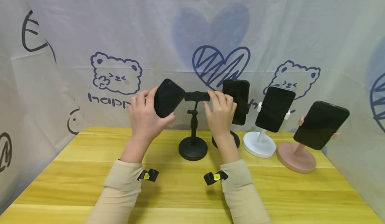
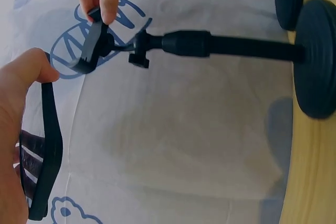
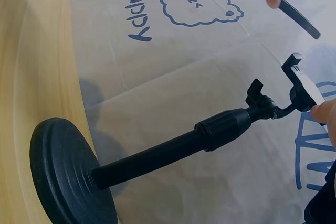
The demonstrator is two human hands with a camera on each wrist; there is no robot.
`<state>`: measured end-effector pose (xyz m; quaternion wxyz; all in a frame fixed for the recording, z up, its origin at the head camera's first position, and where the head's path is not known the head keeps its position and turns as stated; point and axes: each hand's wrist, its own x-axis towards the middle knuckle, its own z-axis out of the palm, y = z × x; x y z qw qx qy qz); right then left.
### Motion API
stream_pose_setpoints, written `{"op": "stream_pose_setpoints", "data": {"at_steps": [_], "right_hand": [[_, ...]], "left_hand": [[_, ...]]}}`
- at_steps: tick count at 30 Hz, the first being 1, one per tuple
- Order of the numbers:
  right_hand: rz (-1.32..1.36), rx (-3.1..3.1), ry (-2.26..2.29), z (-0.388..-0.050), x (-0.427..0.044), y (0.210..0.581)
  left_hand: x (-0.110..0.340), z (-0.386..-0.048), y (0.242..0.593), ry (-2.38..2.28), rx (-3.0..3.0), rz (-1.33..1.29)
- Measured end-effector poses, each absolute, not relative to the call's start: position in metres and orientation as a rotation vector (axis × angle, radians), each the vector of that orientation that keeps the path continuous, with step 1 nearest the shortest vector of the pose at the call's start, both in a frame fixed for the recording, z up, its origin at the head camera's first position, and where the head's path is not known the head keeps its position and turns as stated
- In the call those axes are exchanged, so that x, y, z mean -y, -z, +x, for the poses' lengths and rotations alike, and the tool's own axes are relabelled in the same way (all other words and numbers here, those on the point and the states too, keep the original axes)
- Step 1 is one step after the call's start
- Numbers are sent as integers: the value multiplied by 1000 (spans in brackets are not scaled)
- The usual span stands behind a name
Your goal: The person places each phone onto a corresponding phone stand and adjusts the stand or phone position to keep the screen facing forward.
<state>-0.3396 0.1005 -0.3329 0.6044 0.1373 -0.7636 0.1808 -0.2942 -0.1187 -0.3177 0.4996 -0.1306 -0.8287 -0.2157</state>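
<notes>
My left hand [image 1: 145,114] grips a black smartphone [image 1: 169,97], tilted, its dark screen facing me. The left wrist view shows that phone [image 2: 51,145] edge-on, apart from the clamp. Just to its right in the head view stands a black phone stand [image 1: 194,124] with a round base and a clamp [image 1: 197,96] on top. My right hand [image 1: 221,114] pinches the right end of this clamp between thumb and fingers. Nothing sits in the clamp [image 3: 303,85] in the right wrist view.
Behind my right hand a second black stand [image 1: 236,139] carries a phone [image 1: 237,100]. Farther right are a white stand [image 1: 259,145] and a pink stand [image 1: 296,159], each holding a phone. A printed cloth [image 1: 162,33] hangs behind the wooden table [image 1: 177,190].
</notes>
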Motion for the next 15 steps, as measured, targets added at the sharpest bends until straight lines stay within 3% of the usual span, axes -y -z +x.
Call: {"op": "stream_pose_setpoints", "data": {"at_steps": [15], "right_hand": [[320,1757,-419,-337,-99,332]], "left_hand": [[84,-299,316,674,1954,-263]]}}
